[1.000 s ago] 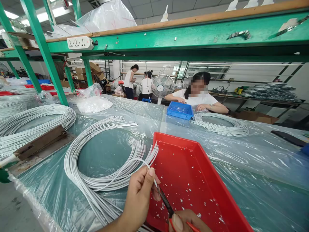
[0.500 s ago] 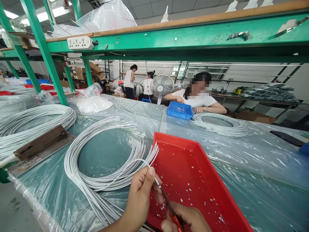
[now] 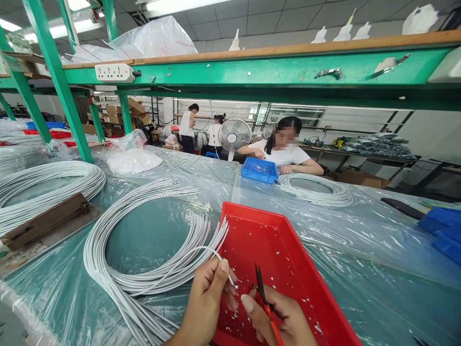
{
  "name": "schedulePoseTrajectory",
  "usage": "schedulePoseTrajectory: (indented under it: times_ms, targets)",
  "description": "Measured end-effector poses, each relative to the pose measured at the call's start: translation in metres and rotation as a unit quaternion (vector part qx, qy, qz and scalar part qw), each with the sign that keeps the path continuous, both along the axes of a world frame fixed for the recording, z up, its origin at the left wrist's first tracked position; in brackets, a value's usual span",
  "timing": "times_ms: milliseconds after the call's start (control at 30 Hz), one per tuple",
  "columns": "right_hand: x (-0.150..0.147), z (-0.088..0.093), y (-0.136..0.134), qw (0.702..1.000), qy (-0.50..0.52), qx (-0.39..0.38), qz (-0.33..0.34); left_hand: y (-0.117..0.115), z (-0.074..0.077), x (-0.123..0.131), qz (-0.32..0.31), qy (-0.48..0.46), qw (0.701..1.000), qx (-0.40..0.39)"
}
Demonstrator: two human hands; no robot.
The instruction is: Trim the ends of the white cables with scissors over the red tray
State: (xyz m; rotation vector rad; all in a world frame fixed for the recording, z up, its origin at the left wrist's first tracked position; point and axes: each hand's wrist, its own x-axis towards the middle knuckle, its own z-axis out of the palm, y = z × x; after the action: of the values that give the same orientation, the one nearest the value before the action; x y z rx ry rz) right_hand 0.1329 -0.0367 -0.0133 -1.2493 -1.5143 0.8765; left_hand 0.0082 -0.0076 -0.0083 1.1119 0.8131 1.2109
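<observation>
My left hand (image 3: 206, 295) pinches one white cable (image 3: 206, 248) near its end, between thumb and fingers. A short tip of that cable points down and right. My right hand (image 3: 290, 315) grips small scissors with dark blades (image 3: 260, 283) and red handles. The blades point up and away, apart from the cable end. Both hands are over the near part of a red tray (image 3: 317, 274) dotted with small white scraps. Left of the tray lies a large coil of white cables (image 3: 94, 254), and its loose ends reach the tray's left edge.
Across the table (image 3: 201, 170), a co-worker (image 3: 288, 156) sits by a blue tray (image 3: 259, 174) and another cable coil (image 3: 317, 190). A brown metal fixture (image 3: 46, 218) and a further coil (image 3: 90, 175) lie left. A green shelf beam (image 3: 216, 72) spans overhead. Blue bins (image 3: 442, 226) stand right.
The scissors have come away from the cable end, and their blades now point upward. My left hand still holds the cable. The view has shifted slightly right.
</observation>
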Motion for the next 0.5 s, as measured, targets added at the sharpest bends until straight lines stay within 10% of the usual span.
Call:
schedulePoseTrajectory:
  times_ms: [267,500]
  targets:
    - [0.004,-0.020,0.016,0.984,0.155,-0.092,-0.001,0.002,-0.009,0.007,0.005,0.085,0.996,0.021]
    - [-0.001,-0.009,0.010,0.976,0.207,-0.011,-0.071,0.001,-0.012,0.011,0.010,0.157,0.987,0.034]
